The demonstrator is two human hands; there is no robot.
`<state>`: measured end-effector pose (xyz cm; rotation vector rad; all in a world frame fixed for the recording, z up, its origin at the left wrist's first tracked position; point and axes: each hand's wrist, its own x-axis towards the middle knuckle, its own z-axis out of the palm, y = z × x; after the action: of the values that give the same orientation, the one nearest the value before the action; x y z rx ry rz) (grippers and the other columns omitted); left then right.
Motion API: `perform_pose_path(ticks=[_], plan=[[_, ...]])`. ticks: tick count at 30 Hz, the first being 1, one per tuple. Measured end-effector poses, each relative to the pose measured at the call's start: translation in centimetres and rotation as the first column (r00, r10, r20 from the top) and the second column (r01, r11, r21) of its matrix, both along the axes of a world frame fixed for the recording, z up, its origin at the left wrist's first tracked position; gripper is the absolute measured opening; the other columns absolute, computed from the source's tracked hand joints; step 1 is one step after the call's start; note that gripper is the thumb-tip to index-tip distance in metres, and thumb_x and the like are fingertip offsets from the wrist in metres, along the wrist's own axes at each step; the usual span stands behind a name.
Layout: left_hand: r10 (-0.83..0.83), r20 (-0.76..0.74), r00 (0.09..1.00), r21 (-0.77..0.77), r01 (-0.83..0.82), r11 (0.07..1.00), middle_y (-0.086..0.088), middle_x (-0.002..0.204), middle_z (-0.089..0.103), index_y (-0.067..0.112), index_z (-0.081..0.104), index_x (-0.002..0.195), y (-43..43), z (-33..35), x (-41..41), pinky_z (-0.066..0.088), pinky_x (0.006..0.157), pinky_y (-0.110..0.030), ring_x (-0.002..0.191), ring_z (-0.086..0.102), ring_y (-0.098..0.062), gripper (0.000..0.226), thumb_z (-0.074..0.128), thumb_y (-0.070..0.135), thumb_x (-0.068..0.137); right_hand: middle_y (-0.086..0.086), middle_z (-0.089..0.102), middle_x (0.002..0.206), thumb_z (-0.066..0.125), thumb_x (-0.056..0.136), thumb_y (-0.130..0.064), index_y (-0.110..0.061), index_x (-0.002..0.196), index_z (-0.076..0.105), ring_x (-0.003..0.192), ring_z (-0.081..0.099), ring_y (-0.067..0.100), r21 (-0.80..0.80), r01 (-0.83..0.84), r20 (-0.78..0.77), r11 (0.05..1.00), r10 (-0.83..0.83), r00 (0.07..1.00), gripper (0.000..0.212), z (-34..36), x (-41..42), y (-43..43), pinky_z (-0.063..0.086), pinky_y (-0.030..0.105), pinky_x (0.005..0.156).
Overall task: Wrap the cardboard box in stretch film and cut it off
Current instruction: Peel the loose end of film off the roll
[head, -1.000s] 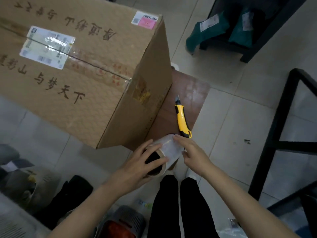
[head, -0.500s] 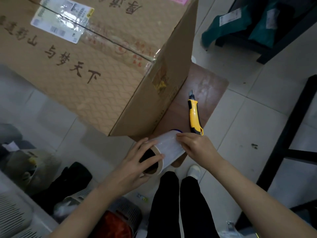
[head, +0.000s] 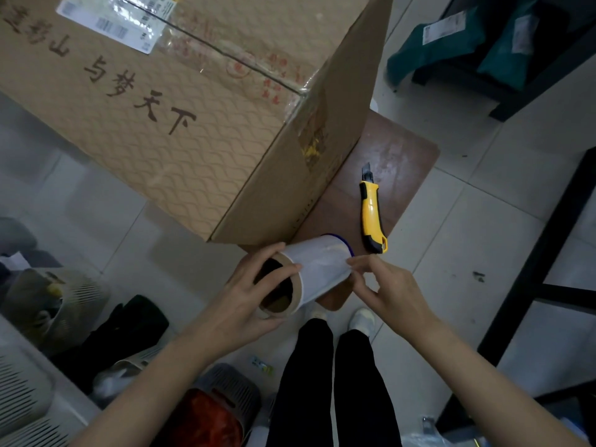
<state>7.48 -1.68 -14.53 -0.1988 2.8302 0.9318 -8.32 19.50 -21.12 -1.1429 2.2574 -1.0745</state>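
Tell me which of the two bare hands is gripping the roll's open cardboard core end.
The left hand grips the white stretch-film roll at its core end; the right hand only pinches at the film's surface.

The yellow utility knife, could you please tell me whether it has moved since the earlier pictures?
No. The yellow utility knife keeps its place on the brown stool beside the cardboard box; only the camera shifted.
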Motion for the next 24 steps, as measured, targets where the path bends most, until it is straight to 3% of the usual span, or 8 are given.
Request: perform_pose_path(ticks=[3, 5, 8, 11, 14, 17, 20, 24], plan=[[0.09, 0.057, 0.994, 0.072, -0.094, 0.993, 0.004, 0.15, 0.022, 0.038, 0.032, 0.138, 0.4, 0.5, -0.1, 0.031, 0.108, -0.031, 0.137, 0.028, -0.014, 0.075, 0.067, 0.045, 0.072, 0.0, 0.071, 0.084, 0.049, 0.087, -0.027, -0.011, 0.092, 0.06, 0.075, 0.067, 0.011, -0.006, 0.067, 0.053, 0.998, -0.066, 0.996, 0.02, 0.8, 0.1, 0.3, 0.051, 0.029, 0.059], [0.153, 0.091, 0.984, 0.098, -0.162, 0.982, 0.008, 0.148, 0.023, 0.041, 0.031, 0.137, 0.9, 0.9, -0.3, 0.033, 0.107, -0.031, 0.135, 0.029, -0.012, 0.077, 0.066, 0.052, 0.068, -0.003, 0.07, 0.085, 0.048, 0.086, -0.028, -0.012, 0.09, 0.058, 0.083, 0.063, 0.007, -0.027, 0.137, 0.147, 0.99, -0.131, 0.98, 0.02, 1.1, 0.0, 0.4, 0.049, 0.023, 0.065], [0.247, 0.129, 0.96, 0.091, -0.26, 0.961, 0.015, 0.142, 0.026, 0.046, 0.03, 0.134, 1.8, 1.4, -0.6, 0.037, 0.103, -0.031, 0.13, 0.035, -0.011, 0.081, 0.065, 0.057, 0.062, -0.012, 0.065, 0.087, 0.049, 0.087, -0.025, -0.017, 0.092, 0.056, 0.085, 0.062, 0.003, -0.014, 0.206, 0.314, 0.978, -0.191, 0.93, 0.012, 1.0, -0.1, -0.1, 0.05, 0.027, 0.076], [0.341, 0.19, 0.92, 0.05, -0.356, 0.933, 0.021, 0.134, 0.029, 0.05, 0.029, 0.132, 2.2, 1.6, -1.0, 0.037, 0.096, -0.028, 0.124, 0.038, -0.012, 0.085, 0.064, 0.061, 0.056, -0.014, 0.065, 0.092, 0.053, 0.084, -0.013, -0.022, 0.104, 0.056, 0.087, 0.063, 0.004, 0.035, 0.161, 0.4, 0.986, -0.161, 0.902, 0.022, 0.5, -0.2, -0.8, 0.051, 0.032, 0.08], [0.392, 0.241, 0.888, 0.021, -0.409, 0.912, 0.016, 0.132, 0.035, 0.054, 0.027, 0.13, 2.0, 1.5, -1.2, 0.038, 0.092, -0.029, 0.122, 0.039, -0.015, 0.087, 0.063, 0.063, 0.051, -0.008, 0.069, 0.094, 0.059, 0.082, -0.015, -0.024, 0.113, 0.061, 0.089, 0.065, 0.006, 0.09, 0.071, 0.496, 0.993, -0.107, 0.862, 0.032, 0.3, -0.3, -1.5, 0.052, 0.033, 0.084], [0.425, 0.293, 0.856, -0.006, -0.443, 0.897, 0.009, 0.131, 0.038, 0.052, 0.027, 0.133, 1.9, 1.9, -1.3, 0.039, 0.089, -0.03, 0.121, 0.039, -0.018, 0.092, 0.059, 0.066, 0.048, -0.01, 0.071, 0.093, 0.068, 0.083, -0.022, -0.022, 0.103, 0.069, 0.086, 0.065, 0.002, 0.115, 0.014, 0.488, 0.993, -0.069, 0.87, 0.02, 0.2, -0.8, -2.2, 0.052, 0.028, 0.079], [0.462, 0.299, 0.835, -0.088, -0.458, 0.884, 0.0, 0.131, 0.041, 0.046, 0.026, 0.137, 2.4, 2.4, -1.1, 0.046, 0.09, -0.038, 0.119, 0.043, -0.023, 0.097, 0.057, 0.069, 0.048, -0.016, 0.065, 0.074, 0.064, 0.086, -0.015, -0.017, 0.084, 0.069, 0.068, 0.058, -0.001, 0.127, 0.007, 0.387, 0.992, -0.056, 0.92, 0.006, 0.1, -1.2, -2.8, 0.049, 0.03, 0.067], [0.527, 0.287, 0.8, -0.18, -0.496, 0.85, -0.006, 0.134, 0.039, 0.037, 0.026, 0.141, 3.5, 3.0, -0.8, 0.048, 0.092, -0.043, 0.119, 0.044, -0.028, 0.098, 0.073, 0.058, 0.059, -0.01, 0.064, 0.074, 0.06, 0.087, -0.014, -0.018, 0.08, 0.064, 0.074, 0.061, 0.015, 0.141, 0.079, 0.298, 0.987, -0.118, 0.947, 0.01, -0.5, -1.8, -3.2, 0.05, 0.039, 0.065]])
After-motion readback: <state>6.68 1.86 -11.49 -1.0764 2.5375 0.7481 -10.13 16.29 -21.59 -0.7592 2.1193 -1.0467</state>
